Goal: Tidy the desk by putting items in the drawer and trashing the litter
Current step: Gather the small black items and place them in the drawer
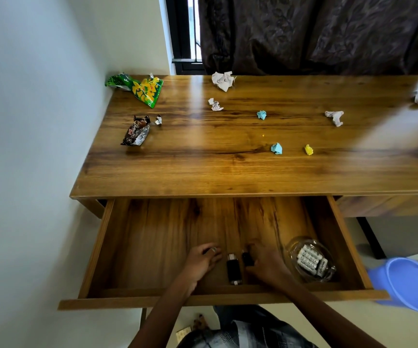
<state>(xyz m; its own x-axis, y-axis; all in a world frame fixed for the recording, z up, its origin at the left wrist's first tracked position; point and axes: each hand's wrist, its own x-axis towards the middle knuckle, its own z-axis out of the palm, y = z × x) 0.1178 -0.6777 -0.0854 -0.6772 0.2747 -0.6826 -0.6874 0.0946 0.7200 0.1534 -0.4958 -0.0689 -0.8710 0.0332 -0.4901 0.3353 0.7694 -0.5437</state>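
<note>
Head view. Open drawer (pixel 97 249) below the desk (pixel 228 172) edge, both hands inside near its front. Left hand (pixel 201 263): fingers curled over a small dark item, mostly hidden; grip cannot be told for certain. Right hand (pixel 265 263): fingers curled round a small black object (pixel 247 258). Between the hands: black lighter-like item (pixel 233 270), lying flat, apart from the left hand and just beside the right. Right of the right hand: clear glass dish (pixel 296 247) holding a pack of white batteries (pixel 312 262). Beyond the hands, on the desk: green-yellow wrapper (pixel 142 90) and brown wrapper (pixel 136 131) far left; white paper balls (pixel 223 81), two blue paper balls (pixel 276 148), one yellow paper ball (pixel 308 149). Far right of the drawer: blue bin (pixel 414 285) on the floor.
</note>
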